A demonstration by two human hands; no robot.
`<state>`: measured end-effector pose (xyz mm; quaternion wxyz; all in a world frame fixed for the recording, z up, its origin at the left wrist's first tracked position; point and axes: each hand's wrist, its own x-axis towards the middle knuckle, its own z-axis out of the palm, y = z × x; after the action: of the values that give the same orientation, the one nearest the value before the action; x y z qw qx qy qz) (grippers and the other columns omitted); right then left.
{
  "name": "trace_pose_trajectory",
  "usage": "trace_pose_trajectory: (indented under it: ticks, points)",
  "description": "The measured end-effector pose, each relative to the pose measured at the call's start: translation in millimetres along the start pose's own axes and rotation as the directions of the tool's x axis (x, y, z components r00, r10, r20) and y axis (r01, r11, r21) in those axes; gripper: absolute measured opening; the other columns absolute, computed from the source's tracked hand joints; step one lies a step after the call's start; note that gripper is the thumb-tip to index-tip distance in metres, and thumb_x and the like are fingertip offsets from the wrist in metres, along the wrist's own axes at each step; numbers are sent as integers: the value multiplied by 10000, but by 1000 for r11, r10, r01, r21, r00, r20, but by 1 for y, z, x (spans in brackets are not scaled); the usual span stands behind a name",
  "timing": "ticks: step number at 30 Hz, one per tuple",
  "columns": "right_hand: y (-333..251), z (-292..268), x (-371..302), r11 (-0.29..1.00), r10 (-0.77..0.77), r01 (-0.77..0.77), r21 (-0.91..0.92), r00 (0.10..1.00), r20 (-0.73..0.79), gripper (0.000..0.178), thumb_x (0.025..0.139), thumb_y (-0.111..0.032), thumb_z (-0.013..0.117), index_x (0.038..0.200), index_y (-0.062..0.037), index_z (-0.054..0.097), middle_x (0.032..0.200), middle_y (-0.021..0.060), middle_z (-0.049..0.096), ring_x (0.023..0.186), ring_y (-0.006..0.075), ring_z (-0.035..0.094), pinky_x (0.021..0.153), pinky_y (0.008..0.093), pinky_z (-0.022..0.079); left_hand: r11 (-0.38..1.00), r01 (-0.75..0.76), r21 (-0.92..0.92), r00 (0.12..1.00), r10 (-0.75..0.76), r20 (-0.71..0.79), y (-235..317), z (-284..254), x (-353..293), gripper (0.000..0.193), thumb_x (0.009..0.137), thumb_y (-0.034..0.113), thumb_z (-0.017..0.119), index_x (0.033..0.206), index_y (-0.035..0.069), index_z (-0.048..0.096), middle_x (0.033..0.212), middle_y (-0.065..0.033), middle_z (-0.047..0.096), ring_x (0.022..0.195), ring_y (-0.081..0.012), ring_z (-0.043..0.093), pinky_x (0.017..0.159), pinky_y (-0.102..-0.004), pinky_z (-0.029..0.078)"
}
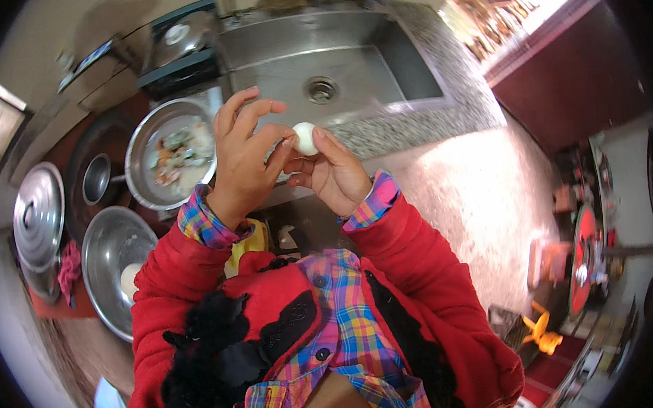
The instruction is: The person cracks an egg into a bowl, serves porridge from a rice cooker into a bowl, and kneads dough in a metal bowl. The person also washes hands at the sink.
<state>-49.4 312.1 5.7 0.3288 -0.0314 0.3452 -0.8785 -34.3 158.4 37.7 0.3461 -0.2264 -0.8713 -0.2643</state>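
Observation:
A smooth white egg point(306, 139), seemingly peeled, is held up in front of me, near the sink's front edge. My right hand point(337, 175) grips it from the right, thumb on its side and fingers curled beneath. At its left side, my left hand point(245, 153) pinches thumb and forefinger together against the egg, its other fingers raised and apart. Whatever is between those fingertips is too small to make out. To the left of my hands stands a metal pan point(130, 155) with broken eggshells point(174, 155) inside. Another whitish rounded thing, likely an egg point(130, 280), lies in a steel bowl point(104, 240).
A steel sink point(366, 59) is set in a speckled stone counter point(449, 125). Left of it is a stove point(176, 75) with a lidded pot. Further left are a metal lid point(39, 214), a small metal cup-shaped vessel point(97, 178) and a pink cloth point(69, 272).

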Motion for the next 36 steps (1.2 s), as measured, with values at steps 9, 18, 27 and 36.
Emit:
trace_pose_trajectory:
  ticks: [9,18,27,36]
  points:
    - [-56,-85,-154,929,-329,360,83,909,-255,321,900,-349,400,1121,-117,417,914,49,535,776,149,524,676,308,442,911,-162,-381,969,220,116,138,104,26,222,621,-12,597,827,66,570,1018,-78,516,1037,-302,441,865,-396,340]
    - [-81,-139,-326,801,-504,595,66,729,-463,313,915,-263,358,1122,-41,434,948,82,534,819,167,525,719,330,446,754,-317,-575,876,465,128,299,193,27,280,587,49,676,845,102,581,1016,-52,513,1043,-278,425,862,-393,321]
    - [-85,-157,-459,552,-639,823,-137,311,-704,329,871,-162,465,1160,-15,412,973,110,547,860,207,554,743,333,462,420,-407,-811,712,702,6,448,257,39,137,620,-5,628,731,55,575,966,-72,547,1028,-281,446,846,-371,363]
    - [-119,-201,-527,200,-604,933,-300,-124,-787,338,830,-131,511,1155,-86,428,1077,143,535,942,234,546,789,337,458,302,-183,-936,621,773,128,537,342,57,200,626,-73,525,788,35,567,989,-103,534,987,-276,462,853,-354,370]
